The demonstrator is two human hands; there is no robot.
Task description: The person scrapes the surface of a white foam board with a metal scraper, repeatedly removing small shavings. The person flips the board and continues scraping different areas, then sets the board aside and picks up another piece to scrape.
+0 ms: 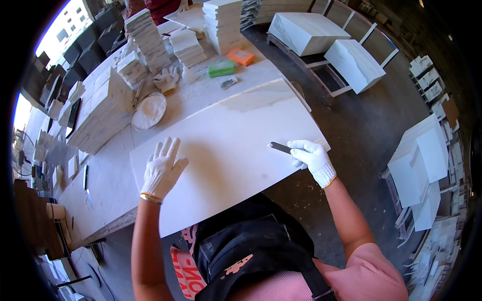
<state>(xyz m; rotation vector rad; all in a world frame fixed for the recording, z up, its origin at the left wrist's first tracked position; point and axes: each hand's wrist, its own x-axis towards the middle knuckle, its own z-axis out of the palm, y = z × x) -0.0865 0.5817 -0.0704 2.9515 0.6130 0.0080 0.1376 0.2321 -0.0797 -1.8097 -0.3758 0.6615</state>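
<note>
A large white stone slab (226, 135) with faint grey veining lies on the table in front of me, its near edge by my apron. My left hand (162, 168), in a white knit glove, rests on the slab's left part with fingers stretched out and nothing in it. Over the right end, my gloved right hand (312, 159) is closed on a slim dark tool (280, 147) with a pale tip, pointing left; its exact kind does not show. Beyond the slab are a green block (221, 68), an orange block (240, 56) and a small grey object (229, 83).
Tile stacks (147, 37) stand at the back, and a bigger stack (103, 110) at the left. Beside it sit a plate of white powder (149, 111) and a loose glove (166, 79). Right, stone slabs (307, 32) rest on racks. Another person's hand (183, 6) is at the far side.
</note>
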